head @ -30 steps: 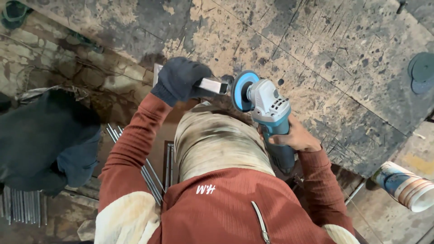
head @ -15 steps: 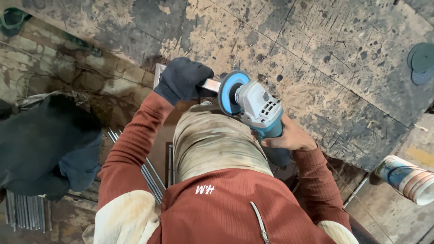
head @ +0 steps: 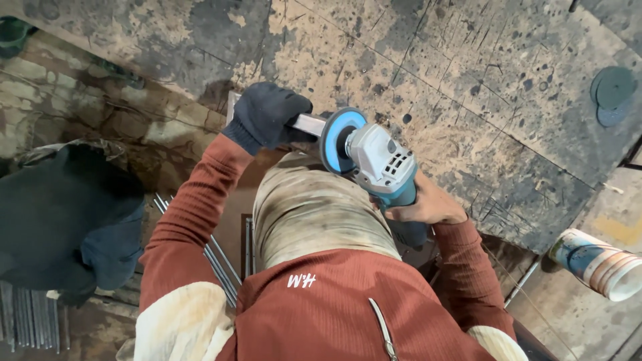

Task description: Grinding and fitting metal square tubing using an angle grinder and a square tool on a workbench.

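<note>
My left hand (head: 267,115), in a dark glove, grips a short piece of square metal tube (head: 309,124) at the edge of a scarred wooden worktop (head: 428,73). My right hand (head: 421,204), bare, holds the body of a teal and grey angle grinder (head: 381,164). Its blue disc (head: 338,140) stands upright against the free end of the tube. Both arms wear rust-red sleeves, and my raised knee in stained light trousers (head: 314,207) sits under the grinder.
Two round dark discs (head: 612,93) lie on the worktop at the far right. A paint-stained can (head: 595,264) lies on its side at the lower right. Metal rods (head: 214,257) lie on the floor beside my leg, a dark cloth bundle (head: 63,214) at the left.
The grinder and my right hand have shifted left along the tube toward my gloved hand. The disc now sits closer to the glove. The left hand keeps its grip.
</note>
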